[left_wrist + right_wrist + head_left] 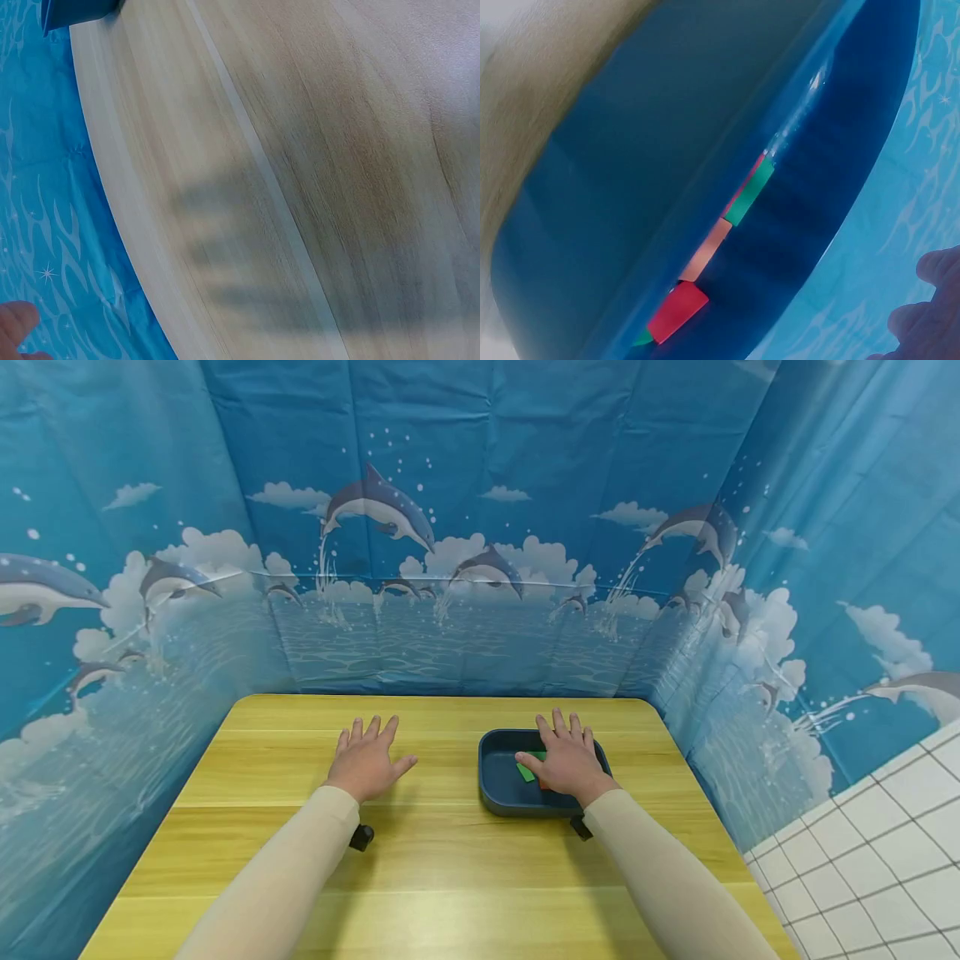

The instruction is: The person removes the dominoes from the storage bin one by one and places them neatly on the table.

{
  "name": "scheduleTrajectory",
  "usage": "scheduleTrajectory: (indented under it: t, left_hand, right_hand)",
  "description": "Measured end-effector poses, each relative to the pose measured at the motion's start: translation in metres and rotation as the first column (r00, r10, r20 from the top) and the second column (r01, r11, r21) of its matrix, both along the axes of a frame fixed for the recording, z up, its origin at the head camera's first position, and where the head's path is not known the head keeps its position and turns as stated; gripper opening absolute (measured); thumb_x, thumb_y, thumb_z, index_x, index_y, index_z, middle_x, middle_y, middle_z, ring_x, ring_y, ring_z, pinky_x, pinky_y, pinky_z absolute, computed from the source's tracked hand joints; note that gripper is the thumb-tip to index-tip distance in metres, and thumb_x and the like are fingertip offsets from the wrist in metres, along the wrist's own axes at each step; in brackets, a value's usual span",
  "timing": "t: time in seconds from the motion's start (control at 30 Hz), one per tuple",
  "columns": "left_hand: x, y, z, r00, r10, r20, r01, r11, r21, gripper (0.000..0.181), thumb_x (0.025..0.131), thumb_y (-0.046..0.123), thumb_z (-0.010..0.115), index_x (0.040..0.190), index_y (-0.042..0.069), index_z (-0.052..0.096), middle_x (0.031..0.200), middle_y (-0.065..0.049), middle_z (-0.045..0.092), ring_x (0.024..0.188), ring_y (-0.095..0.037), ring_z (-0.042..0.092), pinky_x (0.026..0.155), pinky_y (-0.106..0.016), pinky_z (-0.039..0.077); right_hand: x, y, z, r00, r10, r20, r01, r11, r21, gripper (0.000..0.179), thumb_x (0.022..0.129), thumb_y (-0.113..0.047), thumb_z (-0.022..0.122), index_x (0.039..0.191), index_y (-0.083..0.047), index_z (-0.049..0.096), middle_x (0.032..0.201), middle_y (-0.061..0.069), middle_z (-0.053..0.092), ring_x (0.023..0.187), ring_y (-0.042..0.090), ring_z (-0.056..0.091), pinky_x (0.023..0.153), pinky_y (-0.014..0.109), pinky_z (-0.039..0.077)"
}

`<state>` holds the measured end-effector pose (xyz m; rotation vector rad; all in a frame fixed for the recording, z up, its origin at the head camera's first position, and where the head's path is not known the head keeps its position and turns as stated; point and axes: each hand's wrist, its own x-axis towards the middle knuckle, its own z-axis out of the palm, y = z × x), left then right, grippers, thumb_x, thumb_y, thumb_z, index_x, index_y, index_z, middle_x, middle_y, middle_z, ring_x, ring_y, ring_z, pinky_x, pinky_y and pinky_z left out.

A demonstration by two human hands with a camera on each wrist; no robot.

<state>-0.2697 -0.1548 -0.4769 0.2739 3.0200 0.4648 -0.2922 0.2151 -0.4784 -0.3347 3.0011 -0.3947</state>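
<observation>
Above the left part of the table, my left hand (365,762) hovers with its fingers spread and holds nothing. In the left wrist view only a few of its fingertips (16,324) show at the corner. My right hand (567,762), also spread and holding nothing, is over the dark blue tray (498,797) and hides part of it. Inside the tray lie green pieces (527,772) and an orange piece (544,784), partly covered by the hand. The right wrist view shows a red block (679,311), an orange block (706,250) and a green block (750,193) behind the tray's near wall.
The wood-grain table (442,877) has rounded far corners. A blue curtain (465,635) printed with dolphins surrounds its back and sides. White tiles (862,852) show at the right. Small black devices (362,837) sit beneath both wrists.
</observation>
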Motion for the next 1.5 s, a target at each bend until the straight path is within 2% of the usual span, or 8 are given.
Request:
scheduleTrajectory:
  t: [0.23,0.6,0.83,1.0,1.33,1.5]
  left_hand:
    - [0.000,0.002,0.002,1.000,-0.002,0.013,0.001,1.000,0.017,0.089,0.103,0.068,0.049,0.170,0.018,0.019,0.174,-0.024,0.019,0.160,-0.053,0.004,0.128,-0.069,0.004]
    - [-0.002,0.000,-0.005,1.000,-0.008,0.003,0.008,1.000,0.016,0.091,0.102,0.073,0.045,0.170,0.018,0.019,0.173,-0.024,0.020,0.160,-0.054,0.005,0.128,-0.070,0.004]
    - [-0.003,0.000,-0.001,0.999,-0.006,-0.044,0.007,1.000,0.022,0.086,0.104,0.063,0.051,0.170,0.017,0.022,0.172,-0.024,0.024,0.160,-0.053,0.010,0.127,-0.070,0.007]
    - [0.000,0.006,0.004,0.999,-0.035,-0.032,0.036,0.999,0.037,0.084,0.105,0.061,0.051,0.170,0.016,0.021,0.172,-0.023,0.025,0.160,-0.052,0.011,0.128,-0.068,0.007]
    - [0.007,0.025,0.011,0.994,-0.085,-0.066,0.092,0.991,0.101,0.078,0.106,0.053,0.056,0.168,0.013,0.029,0.170,-0.020,0.032,0.160,-0.047,0.020,0.129,-0.064,0.015]
    - [0.010,0.043,0.012,0.989,-0.117,-0.095,0.130,0.980,0.148,0.074,0.106,0.050,0.058,0.166,0.014,0.033,0.168,-0.015,0.039,0.157,-0.042,0.032,0.128,-0.062,0.024]
  right_hand:
    - [0.000,0.002,-0.001,1.000,-0.003,-0.007,0.003,1.000,0.003,0.093,0.102,-0.070,0.048,0.170,-0.013,0.020,0.176,0.024,0.005,0.161,0.053,-0.002,0.126,0.073,0.001]
    - [0.003,0.007,-0.001,1.000,-0.011,-0.006,0.011,1.000,0.004,0.094,0.101,-0.071,0.050,0.170,-0.012,0.021,0.176,0.024,0.007,0.160,0.055,0.000,0.125,0.074,0.003]
    - [0.000,0.023,-0.006,0.999,-0.042,-0.009,0.042,0.999,-0.018,0.092,0.103,-0.065,0.052,0.169,-0.010,0.020,0.175,0.026,0.005,0.159,0.056,-0.003,0.125,0.074,0.001]
    - [0.000,0.041,-0.008,0.997,-0.073,-0.018,0.073,0.997,-0.001,0.091,0.104,-0.060,0.054,0.169,-0.006,0.019,0.174,0.029,0.005,0.158,0.059,-0.001,0.123,0.077,0.003]
    - [0.003,0.073,-0.029,0.991,-0.123,0.056,0.123,0.992,-0.004,0.098,0.105,-0.063,0.050,0.167,0.004,0.013,0.171,0.037,0.003,0.154,0.066,0.001,0.121,0.079,0.008]
    - [0.002,0.080,-0.044,0.984,-0.148,0.098,0.154,0.986,-0.059,0.101,0.105,-0.059,0.053,0.166,0.007,0.007,0.171,0.037,0.001,0.153,0.062,0.016,0.124,0.071,0.019]
